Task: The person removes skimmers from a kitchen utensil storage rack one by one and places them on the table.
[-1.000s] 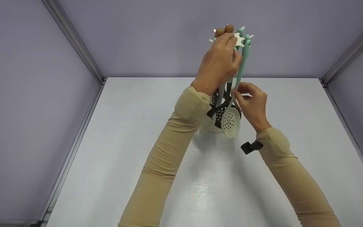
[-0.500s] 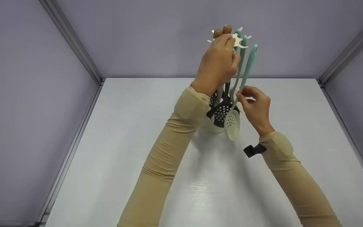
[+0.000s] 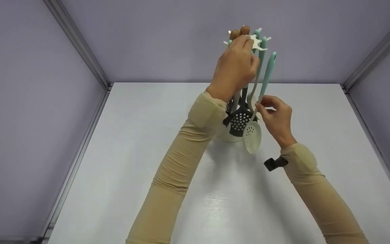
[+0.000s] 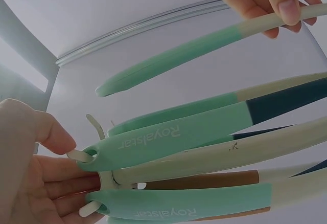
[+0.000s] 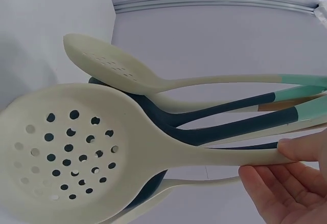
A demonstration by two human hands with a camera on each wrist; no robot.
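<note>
- The cream perforated skimmer with a mint-green handle (image 3: 256, 112) hangs free of the rack, tilted, with its handle tip up and to the right and its round holed head (image 5: 61, 152) low, just in front of the stand's base.
- The right hand (image 3: 276, 117) pinches the skimmer's cream shaft between thumb and fingertips (image 5: 299, 150), just above the head; the fingers are curled round the shaft, and the palm is turned towards the rack.
- The left hand (image 3: 235, 69) is up at the top of the white utensil rack with short radiating hooks (image 3: 256, 43). Its thumb and fingers (image 4: 53, 137) close on one of the white hook arms (the wrist view shows a mint handle's hanging loop right beside the thumb).
- Still on the hooks hang several other utensils: mint-handled tools with cream and dark navy shafts (image 4: 204, 132), two of them printed with a brand name, and wooden-handled ones whose brown tips (image 3: 239, 32) stand above the left hand.
- Among them, seen from the right wrist, is a cream slotted spoon (image 5: 110, 70), lying just behind the skimmer's head, with a dark navy tool between them.
- The rack's round cream base (image 3: 227, 135) stands on the white tabletop (image 3: 147, 152), mostly hidden by the left sleeve and the hanging heads; how it meets the pole cannot be made out.
- Both arms wear tan sleeves (image 3: 178, 169), and a black clip (image 3: 275, 163) sits at the right wrist.
- Pale lilac walls with metal corner rails (image 3: 76, 44) enclose the table.
</note>
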